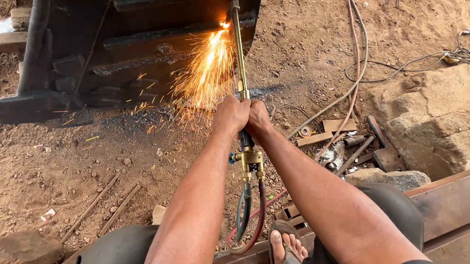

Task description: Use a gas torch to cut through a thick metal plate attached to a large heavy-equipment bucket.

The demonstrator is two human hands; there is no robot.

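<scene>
Cutting in progress. Both hands grip one torch [239, 67], a long brass tube whose long axis runs almost straight from 6 o'clock to 12 o'clock, tilted very slightly left at the top. The left hand [230, 115] and the right hand [257, 120] are each curled shut around the handle, touching one another, knuckles up. The nozzle end points to 12 o'clock and meets a dark steel plate [134, 46] at the upper centre of the view; the valve block [251, 162] and two hoses [250, 217] hang off the 6 o'clock end, just below the hands.

Sparks [202, 77] fan from the nozzle toward 7 o'clock and fall on the dirt ground [60, 168]. The step in hand appears to be the cut itself, with the flame at the plate's edge. Judged from this, the next move calls for a steady two-handed grip and slow travel of the tip along the cut line, tip close to the steel.

Scrap pieces [348, 142] lie at 3 o'clock; a sandalled foot [285, 250] sits at 6 o'clock, near the hoses.
</scene>
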